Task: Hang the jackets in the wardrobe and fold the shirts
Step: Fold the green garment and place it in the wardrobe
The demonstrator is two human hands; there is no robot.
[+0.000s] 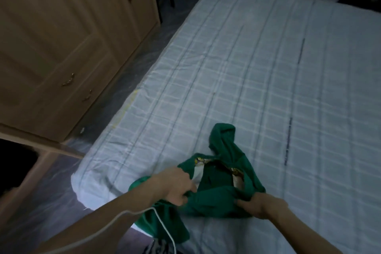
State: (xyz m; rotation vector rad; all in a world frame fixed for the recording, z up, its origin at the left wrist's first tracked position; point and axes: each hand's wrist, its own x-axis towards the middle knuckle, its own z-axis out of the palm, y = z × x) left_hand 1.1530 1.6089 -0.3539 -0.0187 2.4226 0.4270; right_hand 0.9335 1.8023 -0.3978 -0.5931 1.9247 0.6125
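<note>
A green hooded jacket (218,189) lies crumpled on the near corner of the bed (268,88), its hood pointing away from me and its patterned lining showing at the open front. My left hand (177,185) grips the fabric on the jacket's left side. My right hand (259,205) pinches the fabric on its right side. One green sleeve hangs over the bed's near edge. The wooden wardrobe (61,37) stands to the left with its doors shut.
The bed has a pale checked cover. A narrow strip of dark floor (127,72) runs between bed and wardrobe. A white cable (162,227) hangs across my left forearm. Dark furniture stands beyond the bed's far end.
</note>
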